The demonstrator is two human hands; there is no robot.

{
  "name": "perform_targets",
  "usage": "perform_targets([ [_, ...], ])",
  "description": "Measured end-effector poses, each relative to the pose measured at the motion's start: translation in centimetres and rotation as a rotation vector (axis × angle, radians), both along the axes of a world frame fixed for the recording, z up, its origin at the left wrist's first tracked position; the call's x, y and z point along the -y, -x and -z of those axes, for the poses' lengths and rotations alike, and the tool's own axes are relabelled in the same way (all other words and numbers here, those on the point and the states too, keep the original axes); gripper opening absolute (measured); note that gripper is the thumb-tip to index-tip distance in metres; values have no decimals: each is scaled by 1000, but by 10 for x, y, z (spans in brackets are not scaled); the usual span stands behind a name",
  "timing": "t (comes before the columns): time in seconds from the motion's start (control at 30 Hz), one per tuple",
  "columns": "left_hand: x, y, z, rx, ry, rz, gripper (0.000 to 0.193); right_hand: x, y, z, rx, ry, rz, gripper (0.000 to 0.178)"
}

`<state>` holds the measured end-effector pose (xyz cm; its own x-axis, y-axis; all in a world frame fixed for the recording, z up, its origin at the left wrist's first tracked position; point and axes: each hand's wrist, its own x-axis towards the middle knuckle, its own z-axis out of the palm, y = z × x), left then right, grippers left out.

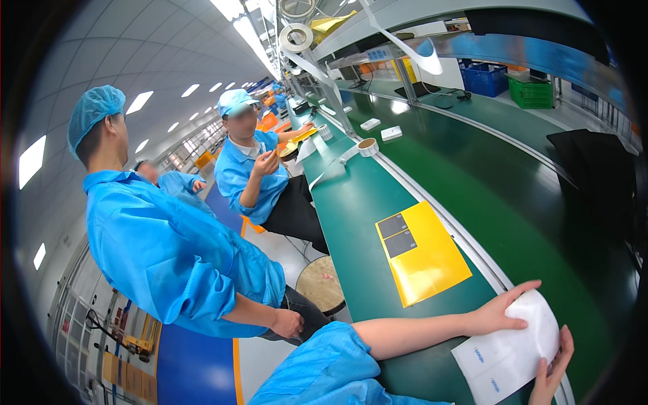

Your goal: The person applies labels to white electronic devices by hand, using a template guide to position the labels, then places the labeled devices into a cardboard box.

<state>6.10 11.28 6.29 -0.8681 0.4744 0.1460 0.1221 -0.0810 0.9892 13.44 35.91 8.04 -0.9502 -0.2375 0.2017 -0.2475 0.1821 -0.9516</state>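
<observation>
- Holding a white printed bag at four o'clock, both hands are keeping to its edges; blue print is showing on the near face.
- The left hand is gripping the bag's twelve o'clock edge, its thumb lying on the white face and its fingers stretching along the upper border; thumb and index are standing wide apart, with the bag between them.
- The right hand is holding the bag's three-to-four o'clock side, its thumb resting on the face and its fingers curving around the edge, slightly spread; the tips behind the bag are hiding, so I cannot tell how hard they are pressing.
- At eleven o'clock from the bag, a yellow sheet with two dark grey rectangles is lying flat on the green workbench.
- At one o'clock, a label roll is sitting by the bench's rail, and a small white box is lying beyond it.
- At two o'clock, a blue crate and a green crate are standing near each other.
- At ten o'clock, a seated co-worker is raising one hand; between eight and nine, a standing co-worker is facing away.
</observation>
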Motion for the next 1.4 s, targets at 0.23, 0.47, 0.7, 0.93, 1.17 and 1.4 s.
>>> perform_targets([
  [0.23,14,14,1,370,-320,-9,81,-3,15,5,321,203,43,63],
  [0.47,15,12,7,275,-86,114,41,11,7,-13,305,66,-31,67],
  [0.7,17,11,8,154,-65,221,43,14,4,-13,269,-9,2,61],
  [0.93,16,16,8,274,-160,183,40,13,6,-13,106,-51,94,62],
  [1.17,18,5,-7,98,117,301,35,4,8,-8,-48,-29,171,60],
  [1.4,15,7,4,376,-153,78,39,-1,1,-14,245,129,116,61],
])
